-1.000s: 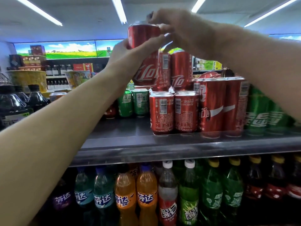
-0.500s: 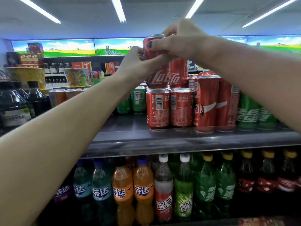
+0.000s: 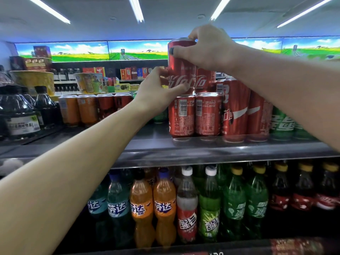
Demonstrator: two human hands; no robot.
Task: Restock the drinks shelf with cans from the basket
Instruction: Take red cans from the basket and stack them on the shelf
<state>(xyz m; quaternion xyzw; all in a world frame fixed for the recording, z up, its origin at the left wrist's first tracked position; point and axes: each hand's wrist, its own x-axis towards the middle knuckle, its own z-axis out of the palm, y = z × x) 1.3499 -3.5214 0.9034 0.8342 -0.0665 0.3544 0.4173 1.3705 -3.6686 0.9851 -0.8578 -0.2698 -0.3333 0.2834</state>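
Note:
A tall red cola can (image 3: 181,70) stands on top of a short red can (image 3: 181,115) at the front of the grey metal shelf (image 3: 202,150). My right hand (image 3: 207,47) grips the tall can's top rim from above. My left hand (image 3: 160,89) clasps its lower left side, thumb across the logo. A second tall red can (image 3: 204,80) stands stacked just right of it on another short red can (image 3: 207,114). The basket is out of view.
Taller red cans (image 3: 235,111) and green cans (image 3: 281,124) fill the shelf to the right. Orange and red cans (image 3: 86,109) and dark bottles (image 3: 20,111) stand to the left. Soda bottles (image 3: 165,207) line the shelf below. Noodle cups (image 3: 88,82) sit behind.
The tall can has come down from above the stack onto the short can. Both hands came down with it and still hold it.

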